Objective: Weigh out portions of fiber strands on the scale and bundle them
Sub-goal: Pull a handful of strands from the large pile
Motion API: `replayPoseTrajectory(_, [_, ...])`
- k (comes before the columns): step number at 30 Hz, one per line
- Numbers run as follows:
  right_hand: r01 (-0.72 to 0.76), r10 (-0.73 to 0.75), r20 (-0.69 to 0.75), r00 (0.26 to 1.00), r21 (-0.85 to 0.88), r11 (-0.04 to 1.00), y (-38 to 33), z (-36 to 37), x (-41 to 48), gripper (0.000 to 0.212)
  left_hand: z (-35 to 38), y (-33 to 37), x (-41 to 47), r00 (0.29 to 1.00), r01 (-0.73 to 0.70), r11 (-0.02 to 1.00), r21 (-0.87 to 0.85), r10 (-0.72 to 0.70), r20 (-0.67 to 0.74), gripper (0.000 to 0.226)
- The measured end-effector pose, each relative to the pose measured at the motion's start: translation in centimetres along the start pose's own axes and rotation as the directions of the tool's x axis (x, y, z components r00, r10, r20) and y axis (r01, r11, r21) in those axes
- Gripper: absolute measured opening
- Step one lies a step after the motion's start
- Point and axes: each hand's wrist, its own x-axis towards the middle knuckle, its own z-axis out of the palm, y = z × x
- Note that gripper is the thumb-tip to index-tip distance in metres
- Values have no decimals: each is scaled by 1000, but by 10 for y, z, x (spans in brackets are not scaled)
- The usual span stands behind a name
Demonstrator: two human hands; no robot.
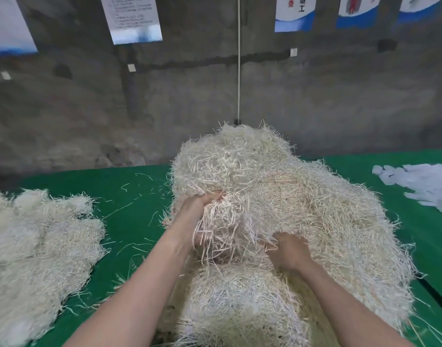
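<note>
Left hand (197, 209): fingers buried, clutching a clump of the big pale cream fibre-strand heap (302, 209). Right hand (288, 250) at 4 o'clock, fingers curled into strands. Heap on green-covered desk (134, 196); smaller fibre pile (37, 246) at 9 o'clock.

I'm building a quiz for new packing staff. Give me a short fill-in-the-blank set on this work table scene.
1. Both hands dig into the large pile of fiber strands, which lies on a table cover coloured ____.
2. The left hand reaches ____ up the pile than the right hand.
3. The smaller pile of strands lies to the person's ____.
4. The white paper slips lie at the table's far ____ side.

Missing words: green; higher; left; right
</note>
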Motion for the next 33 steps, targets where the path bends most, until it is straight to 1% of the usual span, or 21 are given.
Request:
replayPoseTrajectory(2, [110, -116, -78, 990, -76, 991, -7, -6, 2, 61, -1, 2, -1, 998, 35, 999, -8, -35, -59, 45])
replayPoseTrajectory(4, [254, -255, -252, 933, -36, 966, -24, -23, 1, 64, -5, 9, -2, 998, 3, 998, -64, -7, -54, 31])
replayPoseTrajectory(5, [334, -306, -322, 896, 37, 942, -34, -31, -1, 57, -6, 13, -2, 999, -26, 995, -98, 24, -20, 29])
replayPoseTrajectory(7, [474, -357, -388, 850, 266, 839, -60, -36, -6, 41, -7, 19, -7, 994, -107, 987, -118, 109, 17, 42])
replayPoseTrajectory(9, [424, -361, -223, 906, 437, 793, -79, -25, -10, 41, -6, 27, -13, 990, -128, 968, -217, 138, 34, 36])
replayPoseTrajectory(10, [407, -391, -115, 913, 333, 851, -82, -12, -10, 40, -7, 29, -15, 988, -135, 959, -247, 148, 34, 35])
replayPoseTrajectory(12, [423, -419, 70, 905, -57, 904, -66, 15, -7, 26, -11, 35, -16, 987, -152, 961, -232, 162, 23, 39])
replayPoseTrajectory(13, [364, -346, 136, 928, -150, 919, -53, 24, -7, 24, -15, 38, -17, 985, -168, 962, -213, 172, 1, 34])
replayPoseTrajectory(14, [293, -265, 168, 949, -172, 940, -42, 28, -6, 32, -17, 42, -17, 983, -185, 963, -197, 185, -16, 22])
replayPoseTrajectory(15, [223, -205, 178, 962, -85, 971, -34, 29, -7, 43, -17, 46, -18, 981, -193, 962, -193, 191, -30, 7])
replayPoseTrajectory(17, [119, -142, 159, 977, 149, 982, -32, 20, -9, 70, -19, 44, -17, 986, -164, 971, -175, 162, -24, 10])
replayPoseTrajectory(19, [192, -204, 13, 979, 277, 941, -44, -9, -10, 91, -20, 39, -13, 992, -125, 979, -160, 127, 3, 7])
replayPoseTrajectory(21, [363, -326, -159, 932, 360, 860, -59, -45, -10, 102, -18, 34, -8, 991, -131, 977, -169, 135, 9, 10])
replayPoseTrajectory(22, [428, -383, -191, 904, 456, 781, -67, -59, -10, 107, -18, 31, -5, 988, -149, 975, -164, 153, 13, 12])
replayPoseTrajectory(24, [412, -466, -94, 880, 640, 648, -79, -71, -9, 114, -15, 30, -7, 990, -139, 971, -195, 141, -2, 11])
replayPoseTrajectory(25, [370, -492, 7, 870, 651, 663, -85, -67, -12, 100, -15, 30, -8, 990, -141, 966, -218, 143, -5, 10])
replayPoseTrajectory(27, [320, -493, 243, 835, 515, 795, -98, -49, -17, 54, -18, 29, -5, 986, -156, 968, -199, 165, 31, 6])
replayPoseTrajectory(29, [268, -471, 283, 835, 539, 799, -97, -29, -15, 40, -25, 32, -1, 971, -202, 979, -11, 202, 130, 13])
replayPoseTrajectory(30, [219, -446, 271, 853, 589, 777, -90, -25, -13, 45, -30, 32, 0, 959, -246, 961, 125, 224, 171, 27])
replayPoseTrajectory(31, [174, -420, 261, 869, 634, 753, -80, -25, -11, 48, -36, 30, 0, 964, -252, 940, 231, 223, 145, 44])
replayPoseTrajectory(33, [141, -351, 219, 911, 632, 762, -56, -31, -4, 36, -50, 21, 5, 989, -141, 924, 355, 148, 5, 88])
